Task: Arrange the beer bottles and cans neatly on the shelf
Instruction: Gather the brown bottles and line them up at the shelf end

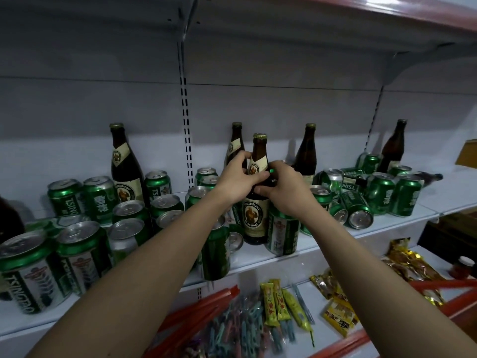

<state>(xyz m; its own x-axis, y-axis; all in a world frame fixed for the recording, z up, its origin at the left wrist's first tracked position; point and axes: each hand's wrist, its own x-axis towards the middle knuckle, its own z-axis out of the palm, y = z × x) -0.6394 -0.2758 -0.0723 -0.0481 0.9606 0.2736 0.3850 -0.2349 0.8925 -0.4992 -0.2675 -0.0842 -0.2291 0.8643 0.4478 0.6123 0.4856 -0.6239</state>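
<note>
We are facing a white metal shelf (335, 244), smooth and painted, with a slotted upright running down its back panel. Most of the sorting looks still ahead of us. On our left the green cans (77, 244) stand upright in a loose crowd, not in rows, their dull aluminium tops catching the light. On our right a heap of cans (356, 210) is tumbled: several lie on their sides with their round ends towards us, and a dark bottle on its side (428, 178) rests at the far right beside them.

Four tall brown glass bottles stand upright along the back wall, spaced unevenly: one at left (124, 171), one behind our hands (236, 146), one right of centre (307, 153) and one further right (395, 146). They are slim-necked, with cream paper labels and gold caps.

The bottle we are handling (255, 210) stands upright near the front edge at centre, wedged between upright cans on either side. Our left hand (238, 179) wraps its shoulder from the left, fingers curled around the neck label. Our right hand (286, 187) grips it from the right, fingers curled closed on the dark glass. So we judge this bottle is being set in place or turned to face front.

Below, a lower shelf holds crinkly foil snack packets (407, 264) and yellow wrapped sticks (276, 303).
</note>
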